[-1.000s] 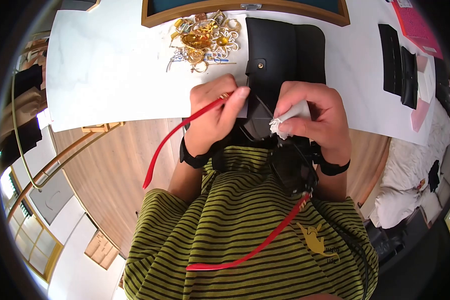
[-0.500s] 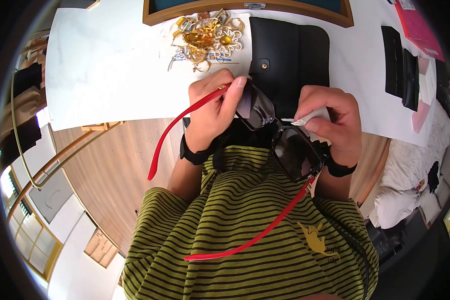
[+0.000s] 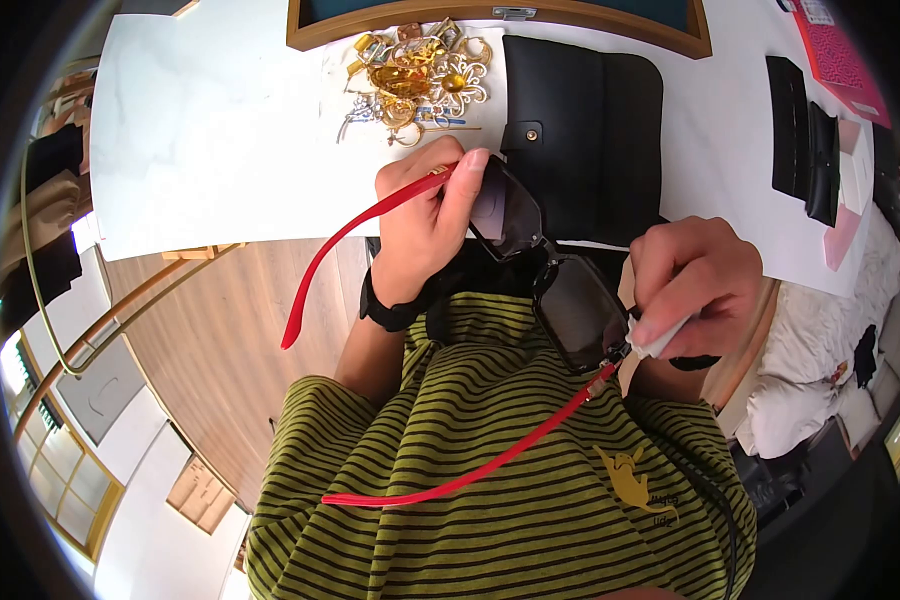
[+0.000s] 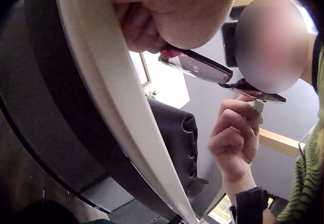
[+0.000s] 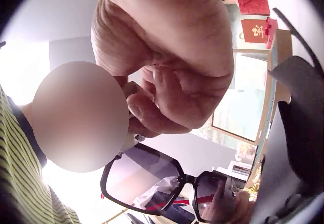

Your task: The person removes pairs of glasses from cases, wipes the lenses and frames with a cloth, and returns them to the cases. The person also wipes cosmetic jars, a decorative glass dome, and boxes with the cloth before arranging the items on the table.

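Black-framed sunglasses (image 3: 582, 312) with red temples hang above the person's lap, temples toward the body. The left hand (image 3: 422, 215) pinches them at the hinge corner beside one lens, thumb on top. At the other lens's outer corner, the right hand (image 3: 698, 285) pinches a crumpled white cloth (image 3: 658, 336) against the frame near the hinge. Both dark lenses show in the right wrist view, the glasses (image 5: 147, 183) below the right hand (image 5: 167, 57). In the left wrist view the right hand (image 4: 238, 138) holds the cloth at the lens edge.
Gold jewellery (image 3: 415, 80) lies heaped on the white table (image 3: 210, 130), beside a black leather case (image 3: 580, 140). A wooden box (image 3: 710, 40) stands at the back. Black strips (image 3: 788, 125) and a pink box (image 3: 838, 60) lie at the right.
The right hand and cloth have moved from the middle of the glasses, near the bridge, out to the far hinge corner. The left hand keeps its grip; the lower temple has swung slightly left.
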A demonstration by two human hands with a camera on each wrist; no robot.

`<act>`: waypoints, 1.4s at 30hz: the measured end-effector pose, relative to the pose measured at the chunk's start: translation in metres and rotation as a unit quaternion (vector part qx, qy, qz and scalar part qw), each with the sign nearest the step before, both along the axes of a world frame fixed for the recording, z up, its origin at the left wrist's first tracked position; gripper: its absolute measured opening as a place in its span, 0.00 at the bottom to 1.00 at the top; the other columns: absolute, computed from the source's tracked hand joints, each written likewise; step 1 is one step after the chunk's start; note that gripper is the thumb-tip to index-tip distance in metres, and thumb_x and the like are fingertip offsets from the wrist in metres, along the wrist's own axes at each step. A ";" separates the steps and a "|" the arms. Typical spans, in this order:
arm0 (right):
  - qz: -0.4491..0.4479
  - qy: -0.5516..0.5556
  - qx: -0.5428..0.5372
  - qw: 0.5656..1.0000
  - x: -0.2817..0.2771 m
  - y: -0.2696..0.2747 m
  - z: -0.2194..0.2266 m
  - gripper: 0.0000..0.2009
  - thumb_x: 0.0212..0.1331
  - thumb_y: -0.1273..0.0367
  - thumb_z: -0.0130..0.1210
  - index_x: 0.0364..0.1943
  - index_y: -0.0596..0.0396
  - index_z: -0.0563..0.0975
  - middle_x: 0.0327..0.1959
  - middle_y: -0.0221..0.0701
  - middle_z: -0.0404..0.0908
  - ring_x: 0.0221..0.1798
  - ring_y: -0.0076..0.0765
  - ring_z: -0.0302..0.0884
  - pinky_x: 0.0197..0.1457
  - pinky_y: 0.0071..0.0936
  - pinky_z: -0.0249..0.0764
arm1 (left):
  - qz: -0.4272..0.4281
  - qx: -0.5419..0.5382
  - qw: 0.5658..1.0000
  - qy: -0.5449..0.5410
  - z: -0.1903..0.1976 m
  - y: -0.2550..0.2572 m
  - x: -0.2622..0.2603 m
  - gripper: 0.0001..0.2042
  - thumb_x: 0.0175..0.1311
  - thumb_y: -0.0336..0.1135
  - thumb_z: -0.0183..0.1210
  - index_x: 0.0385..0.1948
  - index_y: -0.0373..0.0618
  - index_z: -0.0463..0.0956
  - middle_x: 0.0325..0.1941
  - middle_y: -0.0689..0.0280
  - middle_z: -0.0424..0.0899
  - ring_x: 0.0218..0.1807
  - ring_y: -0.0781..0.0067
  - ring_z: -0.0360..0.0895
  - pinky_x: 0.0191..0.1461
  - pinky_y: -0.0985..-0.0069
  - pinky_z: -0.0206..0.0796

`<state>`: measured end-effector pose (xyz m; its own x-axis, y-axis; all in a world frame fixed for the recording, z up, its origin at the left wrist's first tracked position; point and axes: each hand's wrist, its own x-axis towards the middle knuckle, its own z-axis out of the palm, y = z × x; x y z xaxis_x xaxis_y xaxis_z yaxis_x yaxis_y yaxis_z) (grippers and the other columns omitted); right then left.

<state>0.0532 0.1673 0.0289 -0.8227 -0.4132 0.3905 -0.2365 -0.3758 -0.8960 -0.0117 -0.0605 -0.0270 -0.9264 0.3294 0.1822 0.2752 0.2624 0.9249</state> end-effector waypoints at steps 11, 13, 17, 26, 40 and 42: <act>-0.082 -0.090 0.089 0.989 0.003 -0.012 0.007 0.07 0.45 0.78 0.62 0.31 0.61 0.80 0.25 0.33 0.79 0.24 0.27 0.74 0.25 0.21 0.65 | -0.006 0.000 1.000 0.025 -0.005 -0.001 0.001 0.15 0.62 0.29 0.56 0.16 0.36 0.65 0.14 0.62 0.64 0.16 0.69 0.58 0.21 0.75 0.52; -0.103 -0.131 0.127 0.978 0.003 -0.018 0.005 0.04 0.49 0.75 0.61 0.30 0.59 0.79 0.24 0.32 0.78 0.24 0.27 0.74 0.27 0.20 0.65 | -0.012 -0.005 1.000 0.029 -0.004 -0.001 0.001 0.15 0.62 0.29 0.56 0.16 0.36 0.66 0.14 0.62 0.64 0.16 0.68 0.59 0.21 0.75 0.53; -0.124 -0.151 0.143 0.970 0.000 -0.028 -0.001 0.04 0.51 0.74 0.61 0.30 0.58 0.80 0.24 0.30 0.78 0.25 0.24 0.75 0.28 0.19 0.66 | -0.021 -0.011 0.999 0.036 0.000 0.000 0.001 0.14 0.62 0.29 0.56 0.17 0.36 0.67 0.15 0.61 0.65 0.15 0.68 0.60 0.21 0.74 0.54; -0.156 -0.145 0.201 0.956 -0.001 -0.032 -0.004 0.06 0.50 0.73 0.62 0.29 0.60 0.77 0.24 0.29 0.78 0.26 0.23 0.75 0.30 0.18 0.67 | -0.040 -0.002 0.999 0.033 0.003 0.005 0.004 0.14 0.62 0.28 0.55 0.16 0.36 0.66 0.14 0.60 0.64 0.15 0.65 0.59 0.21 0.73 0.53; -0.274 -0.231 0.153 0.921 0.006 -0.036 -0.013 0.09 0.48 0.73 0.65 0.31 0.61 0.77 0.26 0.26 0.78 0.29 0.16 0.72 0.33 0.16 0.67 | 0.062 0.021 0.998 -0.025 0.000 0.004 0.010 0.15 0.65 0.31 0.53 0.16 0.36 0.68 0.13 0.66 0.65 0.16 0.78 0.56 0.21 0.77 0.51; -0.249 -0.194 0.137 0.939 0.007 -0.034 -0.014 0.13 0.45 0.71 0.69 0.31 0.61 0.76 0.25 0.26 0.77 0.29 0.17 0.72 0.33 0.18 0.68 | 0.100 0.066 0.992 -0.042 -0.001 0.005 0.010 0.17 0.66 0.31 0.52 0.15 0.37 0.66 0.13 0.68 0.63 0.18 0.80 0.55 0.22 0.78 0.50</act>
